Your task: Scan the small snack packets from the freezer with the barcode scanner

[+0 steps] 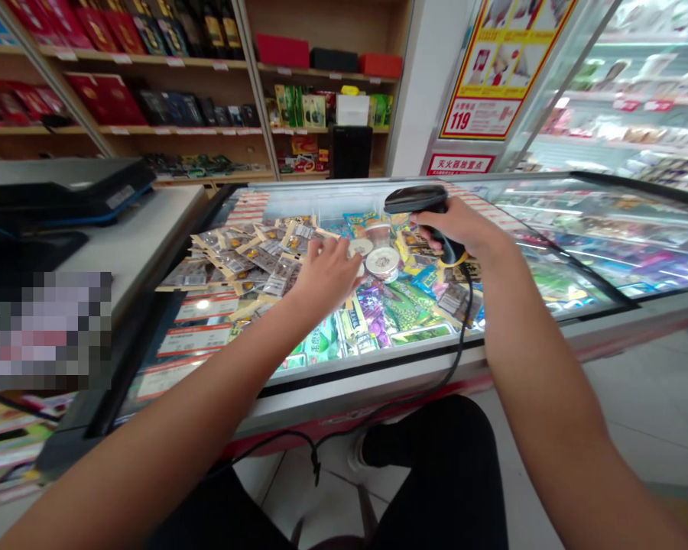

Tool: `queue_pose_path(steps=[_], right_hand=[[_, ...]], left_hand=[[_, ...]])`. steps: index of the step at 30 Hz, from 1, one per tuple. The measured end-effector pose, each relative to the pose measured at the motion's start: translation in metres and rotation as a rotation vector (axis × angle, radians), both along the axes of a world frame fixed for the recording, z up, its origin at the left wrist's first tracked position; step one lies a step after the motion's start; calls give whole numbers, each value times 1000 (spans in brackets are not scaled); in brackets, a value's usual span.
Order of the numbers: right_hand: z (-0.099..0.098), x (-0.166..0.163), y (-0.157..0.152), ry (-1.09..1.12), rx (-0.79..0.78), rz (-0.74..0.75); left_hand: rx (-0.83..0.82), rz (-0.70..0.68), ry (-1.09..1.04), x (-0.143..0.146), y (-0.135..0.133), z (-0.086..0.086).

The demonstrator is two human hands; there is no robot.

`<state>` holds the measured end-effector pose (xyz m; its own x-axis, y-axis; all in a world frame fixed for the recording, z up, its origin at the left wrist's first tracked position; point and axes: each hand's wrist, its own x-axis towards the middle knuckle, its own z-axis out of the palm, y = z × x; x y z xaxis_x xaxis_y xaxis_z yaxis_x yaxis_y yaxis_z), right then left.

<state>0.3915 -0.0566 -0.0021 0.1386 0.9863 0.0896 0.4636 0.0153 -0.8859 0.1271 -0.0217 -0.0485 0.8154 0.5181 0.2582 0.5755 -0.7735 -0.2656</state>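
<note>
My right hand (463, 228) is closed round the handle of a black barcode scanner (416, 198), held over the glass lid of a chest freezer (344, 359); its black cable (436, 374) hangs down to the floor. My left hand (326, 276) reaches over the glass, fingers curled on a small round white container (360, 248). A second round white container (382, 262) lies just right of it. Several small brown packets (246, 260) lie spread on the glass to the left.
A grey counter (143, 237) with a black cash register device (63, 191) stands at the left. Wooden shelves (166, 134) with boxed goods line the back. A lit refrigerated case (624, 114) and a red and yellow poster (498, 69) are at the right.
</note>
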Motion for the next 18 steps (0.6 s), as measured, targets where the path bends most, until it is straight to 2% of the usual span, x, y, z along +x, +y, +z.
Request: queue_pose_path(steps=[2, 4, 6, 8, 11, 15, 18], right_hand=[[4, 0, -4, 233, -55, 102], [10, -2, -11, 374, -123, 198], [16, -4, -18, 427, -135, 236], [22, -7, -25, 440, -96, 221], [26, -13, -32, 423, -60, 185], [24, -17, -31, 372, -127, 202], [20, -16, -26, 357, -151, 291]], left_hand=[[-70, -200, 114, 13, -16, -3], [-90, -416, 151, 27, -33, -10], [-65, -594, 123, 39, -45, -19], [-57, -696, 90, 46, -52, -25], [-50, -696, 76, 46, -53, -26], [-25, -557, 57, 36, -48, -19], [-13, -419, 71, 25, -41, -14]])
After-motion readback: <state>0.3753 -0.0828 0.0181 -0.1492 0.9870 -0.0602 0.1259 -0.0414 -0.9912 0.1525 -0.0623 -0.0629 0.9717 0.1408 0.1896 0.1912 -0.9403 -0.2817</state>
